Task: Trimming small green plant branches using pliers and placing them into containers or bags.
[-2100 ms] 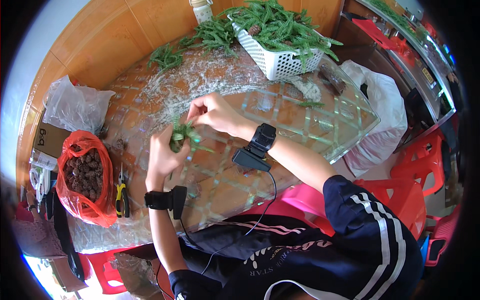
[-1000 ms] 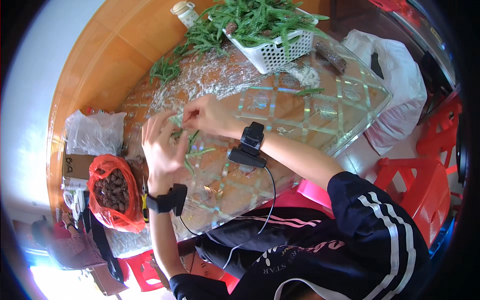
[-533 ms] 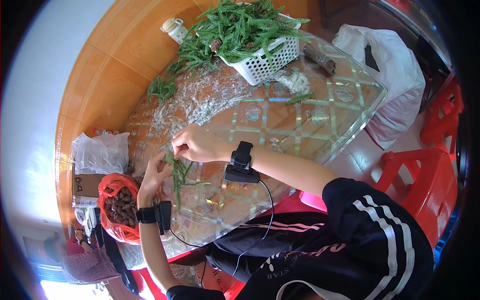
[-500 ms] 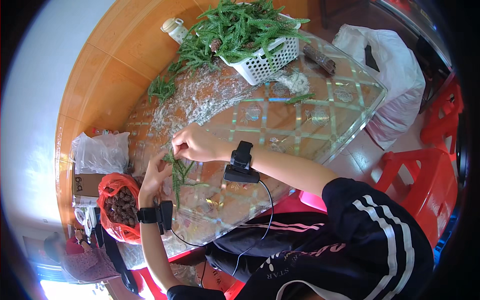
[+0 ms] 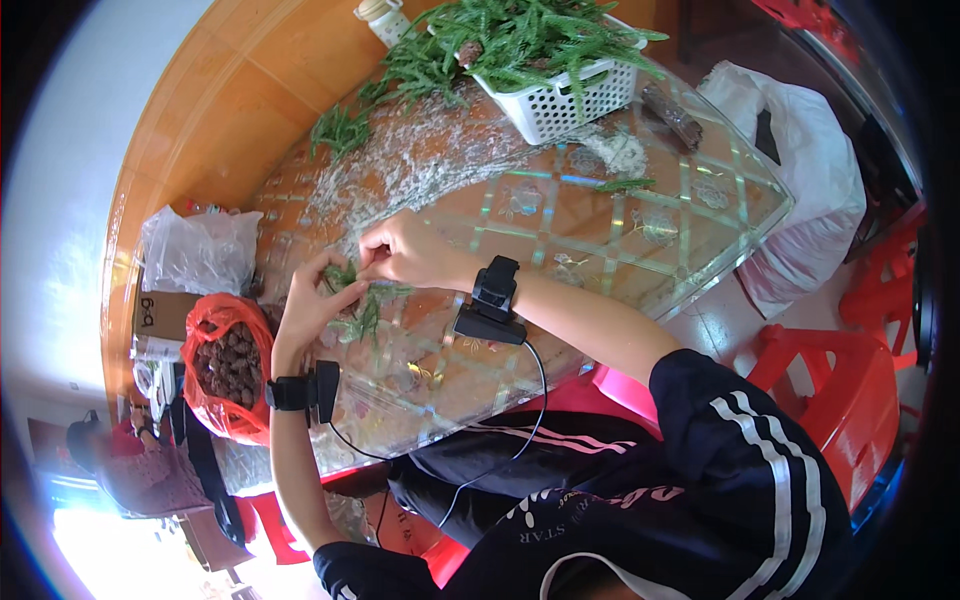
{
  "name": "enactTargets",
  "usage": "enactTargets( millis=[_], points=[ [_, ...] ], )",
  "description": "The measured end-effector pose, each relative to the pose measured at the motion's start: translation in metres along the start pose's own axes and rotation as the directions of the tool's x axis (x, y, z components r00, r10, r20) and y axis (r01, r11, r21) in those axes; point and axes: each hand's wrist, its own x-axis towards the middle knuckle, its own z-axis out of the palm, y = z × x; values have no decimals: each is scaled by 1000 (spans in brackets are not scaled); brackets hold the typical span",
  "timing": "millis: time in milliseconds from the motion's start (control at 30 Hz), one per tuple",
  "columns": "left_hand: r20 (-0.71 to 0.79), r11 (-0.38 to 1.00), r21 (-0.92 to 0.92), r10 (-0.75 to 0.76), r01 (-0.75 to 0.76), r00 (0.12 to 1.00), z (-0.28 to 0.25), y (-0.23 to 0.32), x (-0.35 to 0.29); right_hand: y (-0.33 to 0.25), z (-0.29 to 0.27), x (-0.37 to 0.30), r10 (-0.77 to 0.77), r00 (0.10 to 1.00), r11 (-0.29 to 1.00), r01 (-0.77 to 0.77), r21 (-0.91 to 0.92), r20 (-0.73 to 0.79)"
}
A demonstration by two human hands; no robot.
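Observation:
A green artificial pine sprig [image 5: 368,318] hangs between my two hands above the glass-topped table [image 5: 530,250]. My left hand [image 5: 316,305] curls its thumb and fingers around the sprig's upper part. Close against it, my right hand [image 5: 408,252] pinches at the top of the same sprig, fingertips pressed together. What exactly lies between the right fingertips is too small to see. Both wrists wear black strapped devices with cables. Beside my left forearm, a red plastic bag [image 5: 215,425] holds brown pine cones [image 5: 230,365].
A white perforated basket [image 5: 560,115] heaped with green pine sprigs [image 5: 520,45] stands at the far side, near a brown bundle [image 5: 671,117]. White flakes [image 5: 420,150] cover the table there. Red stools [image 5: 850,390] and a large white bag [image 5: 790,170] are at right. Another person [image 5: 150,465] is at far left.
My left hand has come up to the sprig, its thumb now closed against it near my right fingertips. The sprig is tilted differently. The whole view has shifted slightly.

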Motion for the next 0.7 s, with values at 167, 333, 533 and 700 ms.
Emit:
enactTargets(
  millis=[167,333,533,700],
  points=[
    [4,264,938,638,-223,770,23,21,-6,8,6,-3,238,968,969,-231,87,-81],
    [-164,324,940,704,-108,691,34,21,-4,8,9,-2,276,948,957,-255,139,-156],
    [-265,714,674,474,-191,839,15,2,-3,-4,1,1,140,990,977,-140,-161,-10],
    [-245,886,445,264,-133,933,14,0,-7,0,3,0,-23,1000,986,24,-164,9]
  ],
)
